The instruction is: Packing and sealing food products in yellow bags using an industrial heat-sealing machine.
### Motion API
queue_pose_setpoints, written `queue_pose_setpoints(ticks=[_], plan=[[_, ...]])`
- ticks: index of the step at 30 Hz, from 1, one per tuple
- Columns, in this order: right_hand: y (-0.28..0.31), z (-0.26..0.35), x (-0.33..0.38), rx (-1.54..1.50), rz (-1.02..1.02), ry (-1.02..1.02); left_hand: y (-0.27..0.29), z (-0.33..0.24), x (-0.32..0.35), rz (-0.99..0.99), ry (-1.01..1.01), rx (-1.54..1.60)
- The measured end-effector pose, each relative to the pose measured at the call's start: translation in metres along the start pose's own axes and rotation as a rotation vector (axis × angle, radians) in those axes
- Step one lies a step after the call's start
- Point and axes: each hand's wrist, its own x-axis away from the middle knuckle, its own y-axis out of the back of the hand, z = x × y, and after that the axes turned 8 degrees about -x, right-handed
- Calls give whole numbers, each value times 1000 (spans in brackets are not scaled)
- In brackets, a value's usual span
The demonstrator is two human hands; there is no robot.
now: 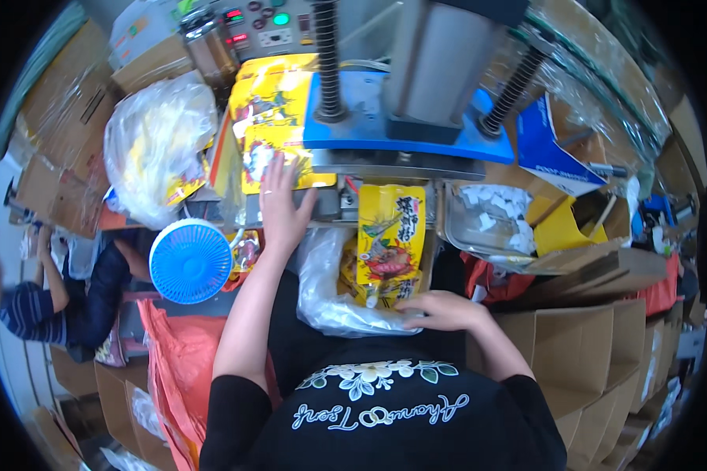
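Note:
My left hand [284, 206] lies flat with fingers apart on the front of a pile of yellow printed pouches [279, 118], left of a blue-plated press [416, 137]. In front of my body sits a clear plastic bag [318, 290] with yellow pouches in it. One yellow pouch [390, 235] stands upright at the bag's mouth, below the press's dark lower bar. At the bag's near right rim is my right hand [445, 310], its fingertips and thumb closed on the plastic; the fingertips are partly hard to make out.
A blue fan [190, 261] stands left of my left forearm, near a stuffed plastic bag [161, 145]. Right of the press is a clear tray [491, 220] of small white pieces. Cardboard boxes [569, 345] fill the lower right. Another person [43, 314] sits far left.

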Motion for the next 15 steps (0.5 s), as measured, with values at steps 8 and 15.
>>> queue_pose_setpoints(ticks=[8,15], plan=[[93,-25,46,257,-1237,-93,24,-6,71,46,-37,-115],[93,-47,31,440,-1063,-64,31,-18,57,-74,19,211]])
